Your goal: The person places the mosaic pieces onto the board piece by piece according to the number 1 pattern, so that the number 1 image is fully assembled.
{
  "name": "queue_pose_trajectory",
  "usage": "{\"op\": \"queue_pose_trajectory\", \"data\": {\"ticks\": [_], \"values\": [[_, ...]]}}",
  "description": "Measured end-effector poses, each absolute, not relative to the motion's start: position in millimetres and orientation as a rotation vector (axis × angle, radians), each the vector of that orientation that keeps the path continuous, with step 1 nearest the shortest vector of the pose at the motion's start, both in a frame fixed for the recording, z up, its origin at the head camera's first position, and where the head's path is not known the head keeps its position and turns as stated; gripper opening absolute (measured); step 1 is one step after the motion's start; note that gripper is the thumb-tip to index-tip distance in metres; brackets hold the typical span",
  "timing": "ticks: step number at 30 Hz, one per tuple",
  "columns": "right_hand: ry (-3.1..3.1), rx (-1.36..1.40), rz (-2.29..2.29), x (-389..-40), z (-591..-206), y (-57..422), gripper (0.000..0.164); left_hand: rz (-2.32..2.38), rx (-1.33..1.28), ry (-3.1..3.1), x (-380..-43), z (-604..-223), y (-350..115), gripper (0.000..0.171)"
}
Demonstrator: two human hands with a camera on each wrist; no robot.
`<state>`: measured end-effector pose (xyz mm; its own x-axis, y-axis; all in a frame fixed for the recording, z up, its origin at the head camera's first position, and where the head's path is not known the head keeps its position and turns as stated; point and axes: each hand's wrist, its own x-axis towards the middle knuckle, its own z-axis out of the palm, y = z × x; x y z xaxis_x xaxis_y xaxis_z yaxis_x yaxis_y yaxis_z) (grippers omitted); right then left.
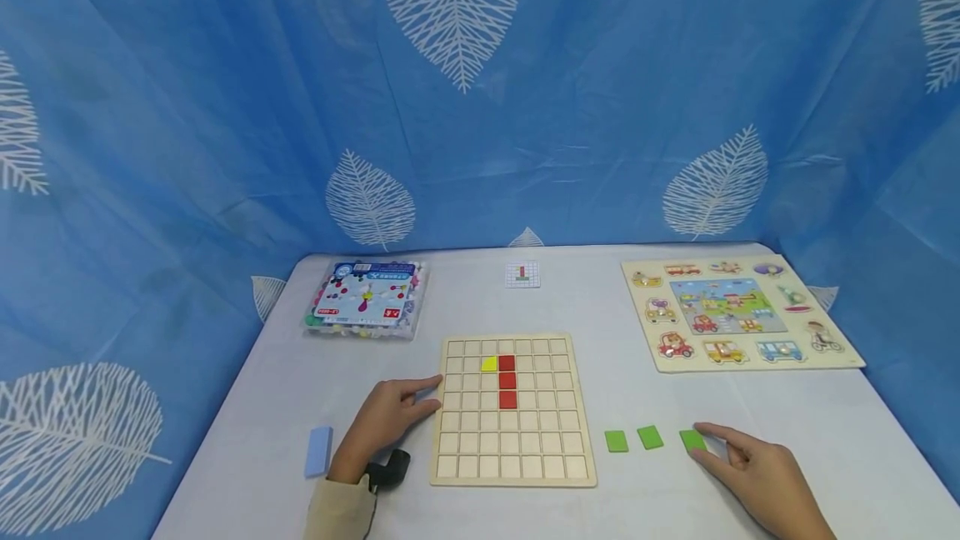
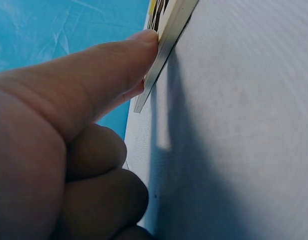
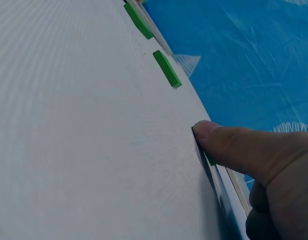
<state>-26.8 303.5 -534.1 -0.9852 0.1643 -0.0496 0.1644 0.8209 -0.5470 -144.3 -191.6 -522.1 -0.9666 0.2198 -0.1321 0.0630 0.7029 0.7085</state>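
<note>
A wooden grid board [image 1: 465,444] lies in the middle of the white table. Three red square tiles [image 1: 507,381] form a column in its cells, with a yellow piece [image 1: 490,364] left of the top one. My left hand [image 1: 386,417] touches the board's left edge with thumb and index fingertips; in the left wrist view the other fingers are curled. To the right of the board, my right hand [image 1: 765,473] pinches a green square tile [image 1: 692,440] between thumb and index finger. Two more green tiles, one nearer the board [image 1: 617,441] and another [image 1: 650,437], lie beside it.
A small card [image 1: 522,275] with a printed grid pattern lies behind the board. At back left is a clear box [image 1: 365,298] of colourful parts; at back right, a vehicle puzzle board [image 1: 825,361]. A blue block [image 1: 318,452] lies left of my left wrist. Blue curtain surrounds the table.
</note>
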Motion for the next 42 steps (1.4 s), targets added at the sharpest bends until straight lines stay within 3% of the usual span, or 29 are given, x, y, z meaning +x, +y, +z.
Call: {"op": "queue_pose_trajectory", "data": {"ticks": [42], "values": [[3.081, 0.243, -0.869, -28.9, -531.4, 295.7, 0.042, 1.090, 0.208, 2.704, -143.2, -520.8, -189.9, 0.041]]}}
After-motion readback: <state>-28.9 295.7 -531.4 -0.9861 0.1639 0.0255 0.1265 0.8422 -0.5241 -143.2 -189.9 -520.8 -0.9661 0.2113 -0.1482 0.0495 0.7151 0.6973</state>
